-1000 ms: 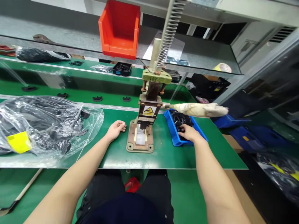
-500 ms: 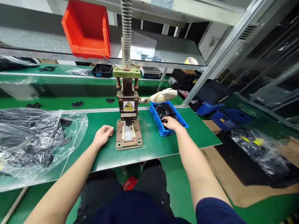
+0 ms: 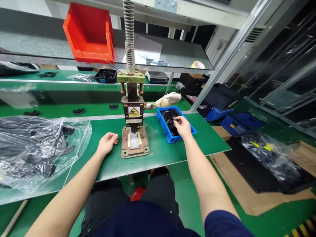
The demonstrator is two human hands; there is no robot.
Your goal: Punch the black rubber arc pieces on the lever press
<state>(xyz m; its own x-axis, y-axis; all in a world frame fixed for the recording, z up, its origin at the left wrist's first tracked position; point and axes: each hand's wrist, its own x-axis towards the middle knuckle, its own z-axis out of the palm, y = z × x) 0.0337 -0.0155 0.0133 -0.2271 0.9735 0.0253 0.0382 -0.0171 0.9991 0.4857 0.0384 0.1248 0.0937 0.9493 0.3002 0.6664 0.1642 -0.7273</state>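
Observation:
A hand press [image 3: 133, 110] with a tall spring and a cloth-wrapped handle [image 3: 168, 99] stands on the green table [image 3: 163, 151]. To its right is a blue tray [image 3: 170, 138] of small black parts [image 3: 168, 117]. My right hand [image 3: 183, 126] is over the tray, thumb and fingertips pinched together at the parts; what they hold is too small to make out. My left hand [image 3: 107, 143] rests at the left of the press base, its fingers curled together, and whether anything is in them is hidden.
A clear plastic bag [image 3: 44, 148] of curved black parts covers the table's left. Behind, black curved pieces [image 3: 78, 111] lie near a black tray [image 3: 106, 75]. A red bin [image 3: 90, 33] and tape roll [image 3: 197, 65] sit on the shelf. A metal post [image 3: 209, 82] rises at right.
My right hand has moved up and back within the blue tray, with its fingertips now higher over the parts. The view has shifted slightly. My left hand has stayed beside the press.

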